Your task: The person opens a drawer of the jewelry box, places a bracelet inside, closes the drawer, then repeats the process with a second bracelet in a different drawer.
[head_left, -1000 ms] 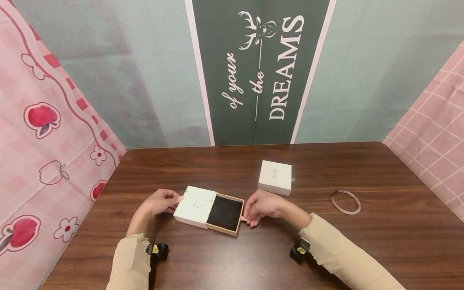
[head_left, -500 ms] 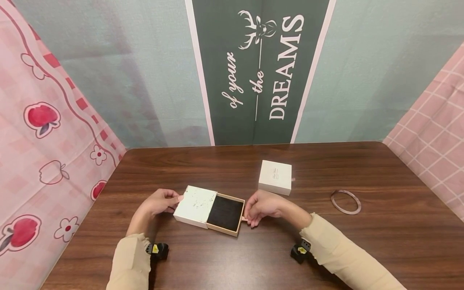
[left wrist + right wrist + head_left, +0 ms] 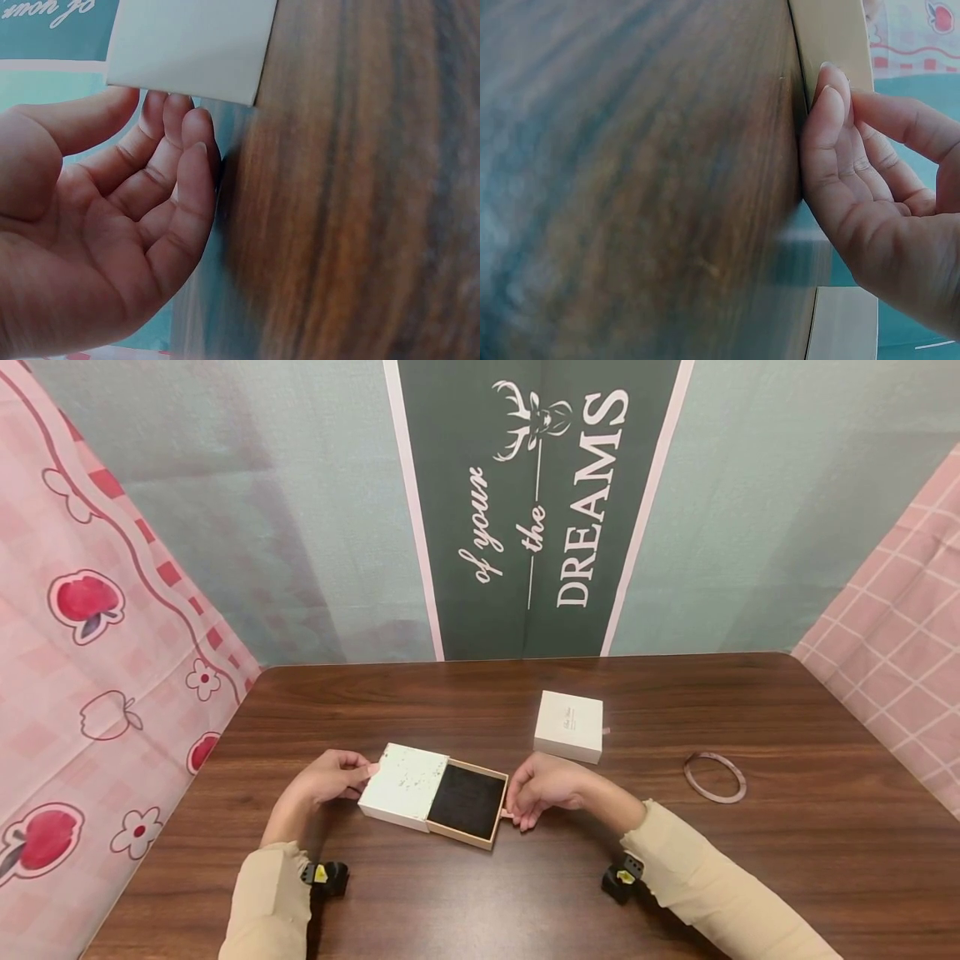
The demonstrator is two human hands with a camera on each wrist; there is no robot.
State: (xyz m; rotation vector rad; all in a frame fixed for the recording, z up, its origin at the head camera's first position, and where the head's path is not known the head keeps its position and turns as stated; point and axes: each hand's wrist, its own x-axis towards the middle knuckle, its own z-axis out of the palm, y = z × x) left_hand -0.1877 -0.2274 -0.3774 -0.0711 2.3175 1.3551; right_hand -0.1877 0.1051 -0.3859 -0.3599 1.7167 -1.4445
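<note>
A flat white speckled box sleeve (image 3: 405,785) lies on the brown table (image 3: 525,893). Its drawer (image 3: 467,802), lined in black, is slid partly out to the right. My left hand (image 3: 369,771) grips the sleeve's left end, thumb on top. In the left wrist view my left hand (image 3: 161,105) has thumb and fingertips against the sleeve's end (image 3: 191,45). My right hand (image 3: 513,807) pinches a small pink tab (image 3: 507,814) at the drawer's right end. The right wrist view has my right hand (image 3: 847,94) with fingertips on the drawer's end wall (image 3: 832,37).
A smaller closed white box (image 3: 568,727) sits just behind my right hand. A thin ring-shaped bangle (image 3: 715,777) lies flat further right. Fabric backdrops stand close behind and on both sides of the table. Small black-and-yellow devices sit at both wrists.
Hardly anything: the drawer sits a hair further out to the right, and both hands keep their hold.
</note>
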